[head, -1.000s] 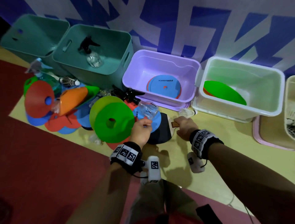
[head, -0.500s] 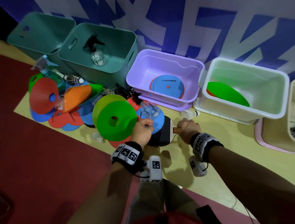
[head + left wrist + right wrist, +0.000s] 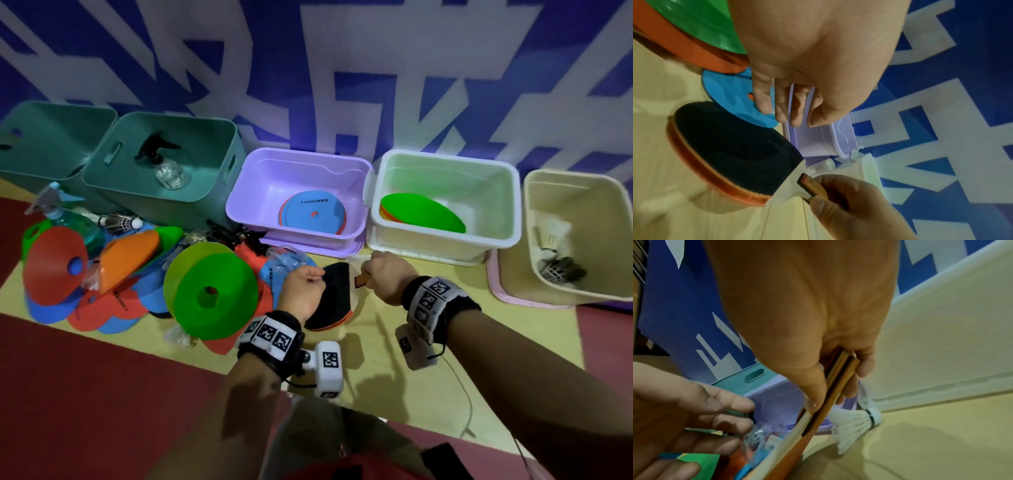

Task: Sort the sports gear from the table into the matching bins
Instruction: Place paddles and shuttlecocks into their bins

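A table tennis paddle (image 3: 331,301) with a black face and orange edge lies tilted at the table's middle. My right hand (image 3: 375,274) grips its wooden handle (image 3: 840,369), fingers curled round it; the blade (image 3: 731,146) is still low over the table. My left hand (image 3: 317,274) hovers just left of it, over a blue flat disc (image 3: 729,91), fingers relaxed and holding nothing. A white shuttlecock (image 3: 855,425) lies on the table behind my right hand, against the white bin.
Two teal bins (image 3: 205,202), a purple bin (image 3: 356,236) with a blue disc, a white bin (image 3: 442,243) with a green cone and a cream bin (image 3: 513,274) with shuttlecocks line the wall. Cones, discs and a spray bottle (image 3: 65,216) are piled at left.
My right hand has closed round the paddle handle and raised it a little. My left hand has let go near the blue disc and its fingers have loosened.
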